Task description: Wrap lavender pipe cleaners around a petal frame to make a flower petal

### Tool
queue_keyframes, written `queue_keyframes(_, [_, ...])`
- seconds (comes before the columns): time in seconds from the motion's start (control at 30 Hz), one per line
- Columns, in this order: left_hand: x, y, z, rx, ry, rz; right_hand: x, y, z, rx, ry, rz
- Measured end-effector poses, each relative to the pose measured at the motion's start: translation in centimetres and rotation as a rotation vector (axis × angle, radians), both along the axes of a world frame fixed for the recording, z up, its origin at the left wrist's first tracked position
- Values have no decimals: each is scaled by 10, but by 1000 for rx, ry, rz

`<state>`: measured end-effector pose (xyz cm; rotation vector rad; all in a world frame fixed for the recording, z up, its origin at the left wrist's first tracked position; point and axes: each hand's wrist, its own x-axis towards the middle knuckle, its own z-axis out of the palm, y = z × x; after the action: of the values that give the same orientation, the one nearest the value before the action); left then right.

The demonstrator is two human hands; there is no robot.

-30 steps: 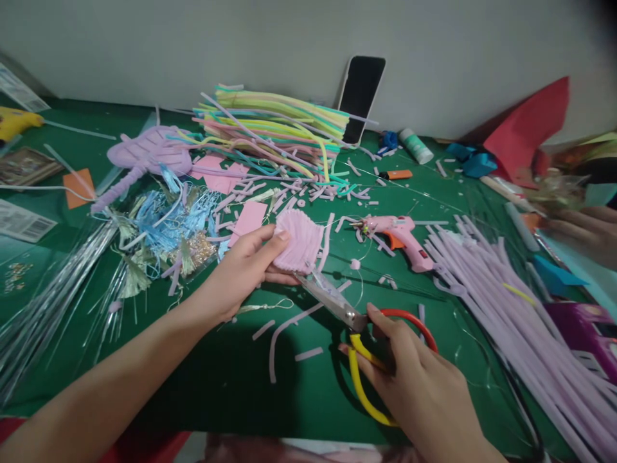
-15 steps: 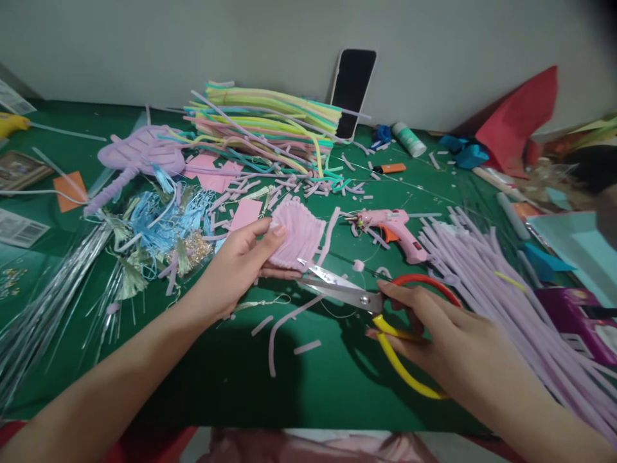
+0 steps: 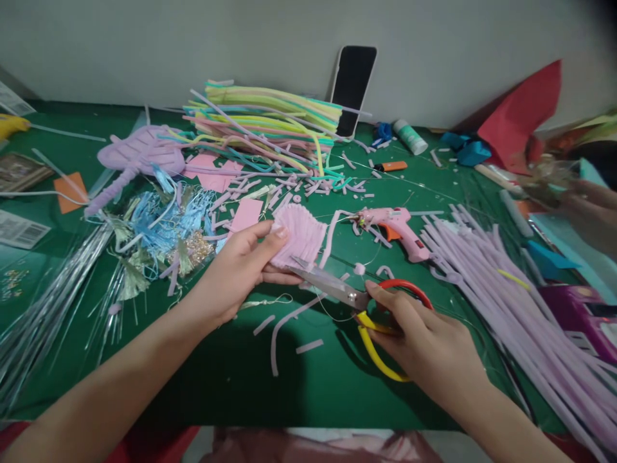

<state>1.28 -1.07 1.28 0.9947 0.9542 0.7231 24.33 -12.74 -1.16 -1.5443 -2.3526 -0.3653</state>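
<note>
Pinched between the thumb and fingers of my left hand (image 3: 245, 263) is a flat pink-lilac piece made of pipe cleaners (image 3: 303, 231), with a scalloped edge. My right hand (image 3: 419, 328) grips a pair of scissors (image 3: 344, 289) with one red and one yellow handle. Their blades lie at the lower edge of the lilac piece, nearly together. Just right of the piece lies a bent lilac strip (image 3: 331, 238). Several lilac offcuts (image 3: 309, 346) are scattered on the green tabletop (image 3: 231, 392) below the hands.
A pink glue gun (image 3: 393, 226) lies right of centre, near a bundle of lilac pipe cleaners (image 3: 491, 283). Multicoloured pipe cleaners (image 3: 270, 128) and a propped phone (image 3: 354, 87) stand behind. Blue tassels (image 3: 161, 215) and a lilac wrapped object (image 3: 139, 154) sit left. Another person's hand (image 3: 595, 212) is at far right.
The scissor blades have come closer together, and my right hand has shifted left with them. My left hand keeps its hold. At far right, another person's hand has come into view.
</note>
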Motion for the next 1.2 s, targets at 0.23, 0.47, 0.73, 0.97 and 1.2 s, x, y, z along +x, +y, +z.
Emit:
queue_keyframes(0.23, [0,0,-2,-3,-9,-30,1,1,2,34,-71,26])
queue_keyframes(0.47, [1,-1,-1,-14,15,-51,-1,7,5,93,-204,54])
queue_keyframes(0.73, [1,0,-6,-43,26,-38,3,15,9,100,-192,142])
queue_keyframes(0.97, [4,0,-4,-75,-8,-37,3,14,4,112,-134,110])
queue_keyframes(1.2, [2,4,-3,-64,27,-7,14,5,14,154,-91,-94])
